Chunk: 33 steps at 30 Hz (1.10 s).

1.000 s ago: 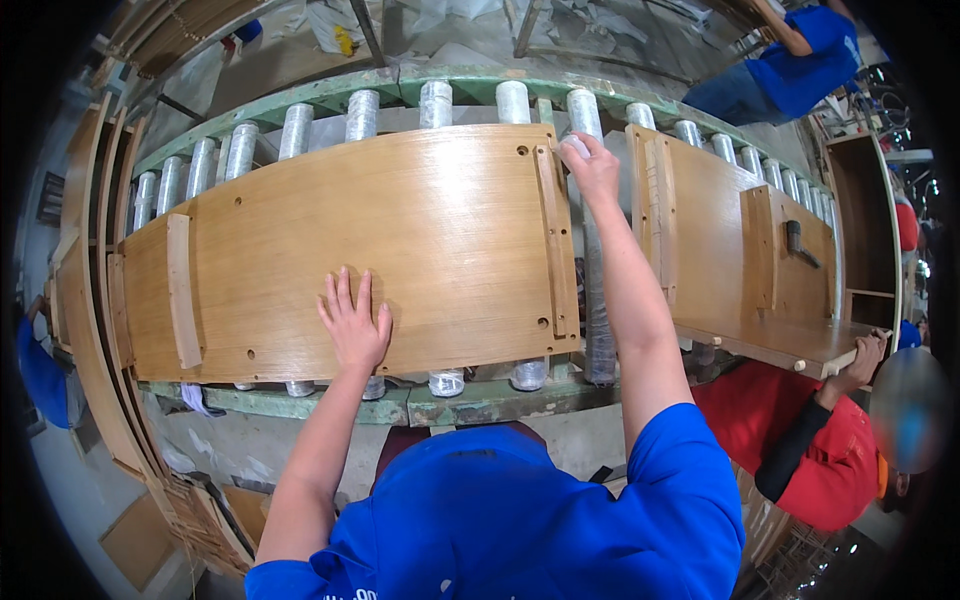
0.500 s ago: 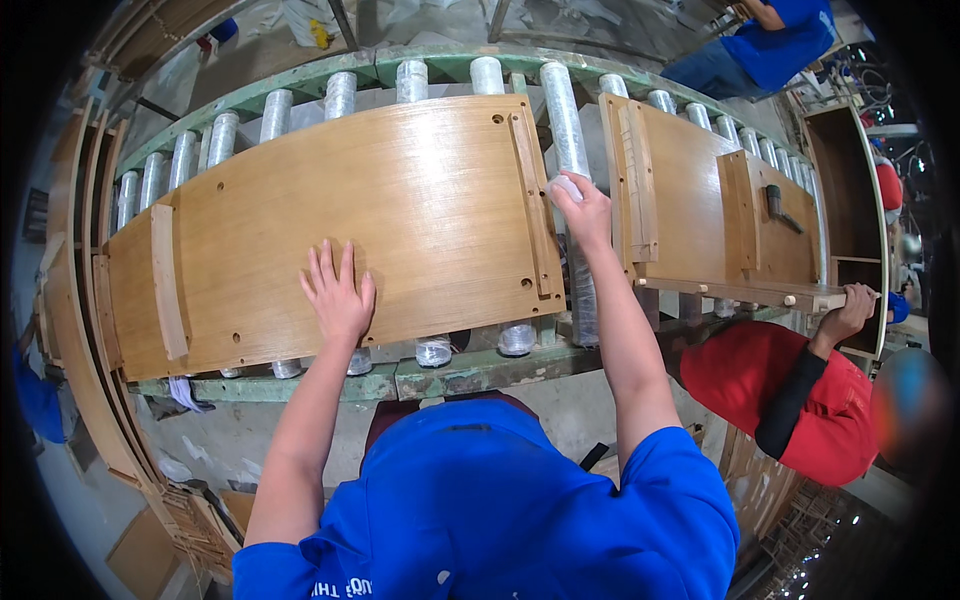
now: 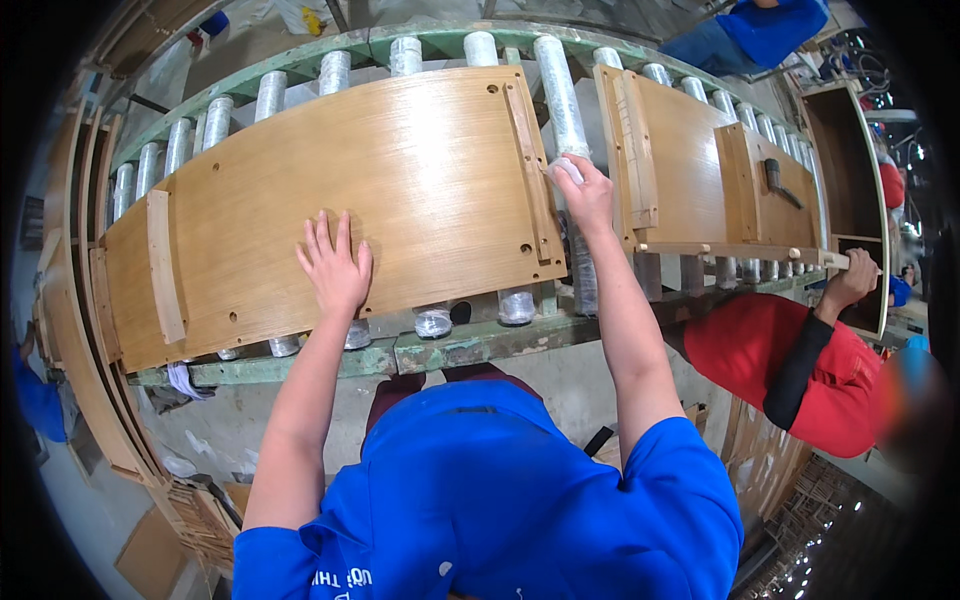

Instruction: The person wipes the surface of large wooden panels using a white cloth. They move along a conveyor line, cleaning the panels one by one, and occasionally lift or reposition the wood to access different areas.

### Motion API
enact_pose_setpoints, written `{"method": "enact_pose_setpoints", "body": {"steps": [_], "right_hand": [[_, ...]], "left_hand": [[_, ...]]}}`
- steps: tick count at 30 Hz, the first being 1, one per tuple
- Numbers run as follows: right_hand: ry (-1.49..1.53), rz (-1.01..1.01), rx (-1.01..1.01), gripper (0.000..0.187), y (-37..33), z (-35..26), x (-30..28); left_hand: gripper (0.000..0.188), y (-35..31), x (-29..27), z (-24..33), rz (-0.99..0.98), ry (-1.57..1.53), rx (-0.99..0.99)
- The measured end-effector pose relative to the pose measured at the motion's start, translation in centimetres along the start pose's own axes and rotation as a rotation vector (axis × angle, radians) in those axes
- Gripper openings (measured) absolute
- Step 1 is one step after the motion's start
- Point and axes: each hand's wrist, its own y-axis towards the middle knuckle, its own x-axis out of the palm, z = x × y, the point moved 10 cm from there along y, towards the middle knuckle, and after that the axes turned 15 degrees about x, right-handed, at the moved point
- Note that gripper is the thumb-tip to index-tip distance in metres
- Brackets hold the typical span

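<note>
A long varnished wooden panel [image 3: 400, 180] lies flat across plastic-wrapped rollers in front of me. Raised wooden strips cross it near both ends, and small holes dot its surface. My left hand [image 3: 337, 268] rests flat on the panel near its front edge, fingers spread. At the panel's right end, my right hand [image 3: 588, 190] closes around a small white pad [image 3: 568, 171]. The pad sits against the end edge, beside the right strip [image 3: 527, 170]; its exact material is unclear.
A second wooden piece [image 3: 685, 150] lies to the right, a dark tool [image 3: 782, 184] on it. A co-worker in red [image 3: 790, 350] grips its front board. Green-framed rollers [image 3: 405, 57] run beneath. Long boards [image 3: 90, 340] stand at left; an open cabinet [image 3: 845, 170] stands far right.
The whole scene sits slightly higher in the picture. My right hand with the white pad has shifted a little nearer to me along the panel's end; my left hand stays flat.
</note>
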Motion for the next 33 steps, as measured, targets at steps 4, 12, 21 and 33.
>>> {"method": "enact_pose_setpoints", "body": {"steps": [4, 12, 21, 33], "right_hand": [[-0.009, -0.026, 0.027, 0.037, -2.4, 0.7, -1.2], [-0.036, -0.055, 0.089, 0.034, -9.7, 3.2, -3.8], [-0.019, -0.011, 0.124, 0.029, -13.0, 4.9, -5.7], [0.759, -0.189, 0.597, 0.046, -16.1, 6.3, -3.3]], "left_hand": [[0.053, -0.2, 0.1, 0.0, 0.011, 0.003, 0.004], [0.053, -0.2, -0.1, 0.2, 0.019, 0.019, 0.02], [0.053, 0.0, 0.6, 0.5, -0.021, 0.02, 0.005], [0.056, -0.5, 0.6, 0.0, -0.015, 0.02, -0.021]]}}
